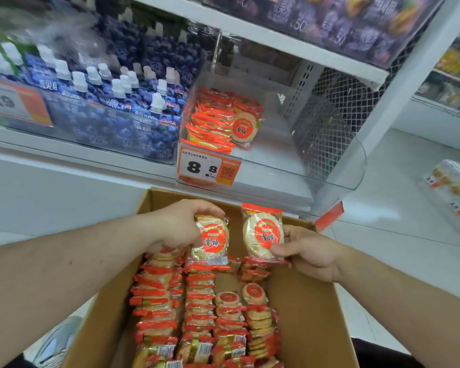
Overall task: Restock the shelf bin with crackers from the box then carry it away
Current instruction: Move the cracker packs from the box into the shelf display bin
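Cardboard box (303,301): open at the top, positioned directly below the shelf front. It holds 4 rows of cracker packs (197,309) standing on edge, packed close. The 2 right-hand rows are lower, and bare cardboard shows along the right wall.

Left hand (178,227): over the far end of the box, fingers curled round the top edge of the left pack (213,239), thumb below; grip closed on that pack. The pack is raised just above the rows, face toward the camera.

Right hand (308,251): over the far right corner of the box, pinching the lower right edge of the right pack (263,235) between thumb and fingers; grip closed on that pack. The pack is upright and lifted above the rows, just beside the left pack but apart from it.

Appearance of packs: clear wrapper with red sealed ends, a round pale cracker inside, and a round red label with yellow characters at the centre.

Shelf bin (329,179): clear plastic, on the white shelf above the box. A small stock of the same crackers (215,123) sits at its left end; the rest of the bin floor is bare. An orange and white price tag (207,168) reading 8.8 is fixed to its front.

Neighbouring bin to the left: blue drink pouches (112,88) with white caps.
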A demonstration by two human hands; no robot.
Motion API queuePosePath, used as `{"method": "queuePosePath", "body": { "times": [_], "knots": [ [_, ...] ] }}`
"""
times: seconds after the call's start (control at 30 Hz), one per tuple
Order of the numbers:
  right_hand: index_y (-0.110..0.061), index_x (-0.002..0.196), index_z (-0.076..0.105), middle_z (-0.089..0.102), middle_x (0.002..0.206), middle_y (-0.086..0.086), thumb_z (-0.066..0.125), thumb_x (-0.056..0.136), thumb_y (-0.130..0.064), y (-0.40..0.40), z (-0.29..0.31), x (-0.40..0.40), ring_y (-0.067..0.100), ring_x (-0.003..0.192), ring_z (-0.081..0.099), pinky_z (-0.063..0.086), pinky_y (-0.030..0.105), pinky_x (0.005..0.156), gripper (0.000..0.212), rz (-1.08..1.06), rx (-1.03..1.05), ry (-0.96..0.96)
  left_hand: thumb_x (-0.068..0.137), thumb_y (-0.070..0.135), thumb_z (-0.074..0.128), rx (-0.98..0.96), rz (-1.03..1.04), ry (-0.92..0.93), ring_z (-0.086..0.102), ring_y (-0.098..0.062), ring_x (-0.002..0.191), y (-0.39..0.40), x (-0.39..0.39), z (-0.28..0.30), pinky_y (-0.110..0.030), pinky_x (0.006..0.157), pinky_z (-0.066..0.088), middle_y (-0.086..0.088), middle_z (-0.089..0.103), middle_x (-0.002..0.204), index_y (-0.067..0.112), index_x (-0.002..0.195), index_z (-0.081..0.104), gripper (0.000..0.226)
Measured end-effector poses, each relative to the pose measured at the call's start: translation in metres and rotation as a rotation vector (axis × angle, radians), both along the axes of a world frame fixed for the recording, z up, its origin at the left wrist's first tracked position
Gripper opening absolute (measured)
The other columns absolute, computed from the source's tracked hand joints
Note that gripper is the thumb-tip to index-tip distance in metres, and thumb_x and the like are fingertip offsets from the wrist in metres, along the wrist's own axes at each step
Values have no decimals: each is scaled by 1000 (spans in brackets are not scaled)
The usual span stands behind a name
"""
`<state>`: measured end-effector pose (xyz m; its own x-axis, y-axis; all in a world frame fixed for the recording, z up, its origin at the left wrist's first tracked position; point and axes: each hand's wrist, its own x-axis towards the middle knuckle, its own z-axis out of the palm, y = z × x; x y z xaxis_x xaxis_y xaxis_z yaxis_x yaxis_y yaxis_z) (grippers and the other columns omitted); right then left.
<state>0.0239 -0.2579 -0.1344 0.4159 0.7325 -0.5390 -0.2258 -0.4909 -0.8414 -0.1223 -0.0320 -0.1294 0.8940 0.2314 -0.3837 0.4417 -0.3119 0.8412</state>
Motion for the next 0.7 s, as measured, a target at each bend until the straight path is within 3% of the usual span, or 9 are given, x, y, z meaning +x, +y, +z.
{"method": "queuePosePath", "body": {
  "times": [0.07,0.13,0.2,0.23,0.3,0.33,0.5,0.6,0.7],
  "knots": [
    [-6,118,62,69,112,15,85,62,-14,3,19,-13,24,102,66,49,30,88,61,24,124,60,76,-12,67,-45,6,-49,52,-11,51,-3,-3,8,-27,48,40,10,52,134,47,113,60,70],
    [-4,127,57,66,119,20,91,56,-17,9,28,-23,28,109,64,51,30,89,79,56,158,57,73,-13,68,-105,12,-103,54,-16,58,-6,-6,16,-31,56,41,10,61,110,49,104,61,69],
    [-6,129,55,66,120,20,89,58,-14,18,31,-33,29,110,64,50,31,91,79,59,144,8,66,-11,70,-168,5,-140,61,-31,68,-9,-9,22,-37,66,45,2,68,96,44,111,62,72],
    [-7,129,55,66,119,20,86,60,-10,22,32,-37,30,110,64,50,33,92,76,53,135,-26,62,-11,70,-194,-14,-157,66,-37,81,-10,-10,25,-41,74,51,-2,71,99,42,115,62,76],
    [-6,128,55,69,115,19,79,65,-2,27,35,-42,30,108,66,51,34,93,68,25,117,-79,62,-18,66,-237,-30,-208,67,-31,102,-14,-13,33,-48,85,56,-5,70,110,38,116,62,78],
    [-6,126,56,70,113,17,78,66,1,29,38,-45,28,106,67,52,33,91,65,16,109,-97,64,-22,64,-262,-32,-226,66,-28,104,-16,-14,36,-46,83,58,-8,69,113,35,118,60,79],
    [-7,114,62,74,100,7,81,68,0,34,51,-54,18,94,71,54,26,80,50,-5,87,-157,71,-17,72,-364,-7,-306,69,-26,99,-23,-16,49,-46,84,58,-12,68,112,30,116,61,66],
    [-6,119,60,73,105,10,85,61,-11,36,60,-57,23,97,71,55,29,78,63,-48,117,-180,72,-14,73,-325,8,-367,70,-24,94,-23,-15,52,-46,82,58,-13,67,112,36,114,61,66],
    [-6,114,62,74,102,10,84,62,-13,36,71,-55,23,91,72,56,28,72,58,-134,197,-226,69,-4,79,-198,12,-433,65,-23,88,-22,-14,58,-41,79,59,-11,61,116,47,117,57,74]
  ]
}}
